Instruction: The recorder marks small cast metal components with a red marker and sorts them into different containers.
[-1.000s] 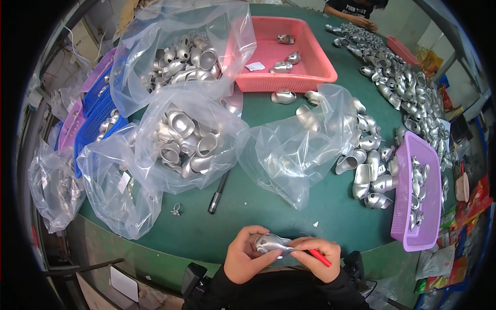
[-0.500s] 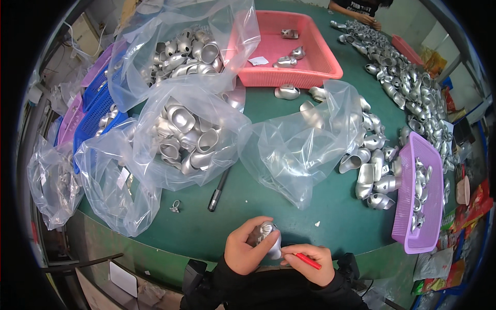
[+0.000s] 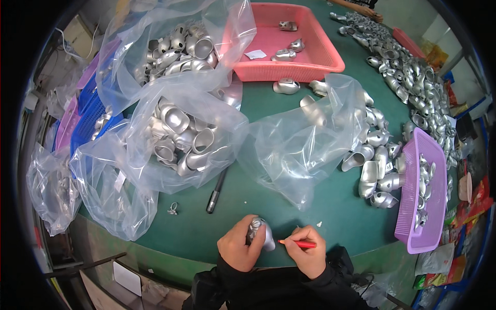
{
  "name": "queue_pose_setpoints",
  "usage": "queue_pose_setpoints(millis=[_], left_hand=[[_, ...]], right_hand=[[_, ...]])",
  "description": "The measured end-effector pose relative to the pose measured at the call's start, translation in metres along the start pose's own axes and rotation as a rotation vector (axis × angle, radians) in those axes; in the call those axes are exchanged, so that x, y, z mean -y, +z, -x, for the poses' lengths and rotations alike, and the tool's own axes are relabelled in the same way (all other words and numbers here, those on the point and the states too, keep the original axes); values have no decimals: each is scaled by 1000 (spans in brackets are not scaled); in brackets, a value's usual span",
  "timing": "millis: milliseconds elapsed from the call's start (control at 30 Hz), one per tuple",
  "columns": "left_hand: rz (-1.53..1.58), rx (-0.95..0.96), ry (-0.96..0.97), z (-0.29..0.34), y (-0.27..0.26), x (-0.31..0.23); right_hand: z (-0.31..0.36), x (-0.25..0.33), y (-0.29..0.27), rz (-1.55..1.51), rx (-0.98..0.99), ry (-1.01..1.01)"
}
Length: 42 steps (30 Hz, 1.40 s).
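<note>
My left hand (image 3: 235, 247) is closed around a hollow silver metal casting (image 3: 268, 241) with a ribbed, rounded end, just above the near edge of the green table. Thumb and fingers cover part of it. A red pen (image 3: 306, 244) is pinched in my right hand (image 3: 309, 258), lying nearly level with its tip pointing left. A small gap separates that tip from the casting. Farther up the table lies a black marker (image 3: 215, 194), and left of it a small silver metal piece (image 3: 172, 208).
Clear plastic bags (image 3: 206, 121) full of silver castings stand at the left. A flattened bag (image 3: 289, 165) lies mid-table. At the back is a pink basket (image 3: 289, 72); a purple basket (image 3: 408, 206) stands right, by piled castings (image 3: 380, 175). A person's hand (image 3: 366, 11) shows far right.
My right hand has risen a little and the pen has swung nearly level, its tip now apart from the casting. My left hand and the casting have shifted slightly left. The view moved slightly.
</note>
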State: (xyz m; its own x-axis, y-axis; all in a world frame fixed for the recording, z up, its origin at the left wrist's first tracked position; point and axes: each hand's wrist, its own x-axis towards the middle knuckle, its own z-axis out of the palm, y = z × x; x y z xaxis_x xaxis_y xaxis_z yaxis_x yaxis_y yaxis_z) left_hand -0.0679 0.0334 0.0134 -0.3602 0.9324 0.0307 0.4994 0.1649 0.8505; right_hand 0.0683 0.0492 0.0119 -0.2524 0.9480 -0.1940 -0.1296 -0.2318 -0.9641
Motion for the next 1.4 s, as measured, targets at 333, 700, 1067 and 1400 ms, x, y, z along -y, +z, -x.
queue_pose_setpoints(millis=[333,700,1067,1400], left_hand=[[-14,-29,11,1,2,0],[-32,-45,56,-1,3,1],[263,115,-212,11,1,-20],[798,498,22,10,-9,-11]], right_hand=[[0,-8,16,-131,-45,-13],[-1,5,5,-147,-271,-24],[17,19,7,267,41,27],[17,18,-11,-767,94,288]])
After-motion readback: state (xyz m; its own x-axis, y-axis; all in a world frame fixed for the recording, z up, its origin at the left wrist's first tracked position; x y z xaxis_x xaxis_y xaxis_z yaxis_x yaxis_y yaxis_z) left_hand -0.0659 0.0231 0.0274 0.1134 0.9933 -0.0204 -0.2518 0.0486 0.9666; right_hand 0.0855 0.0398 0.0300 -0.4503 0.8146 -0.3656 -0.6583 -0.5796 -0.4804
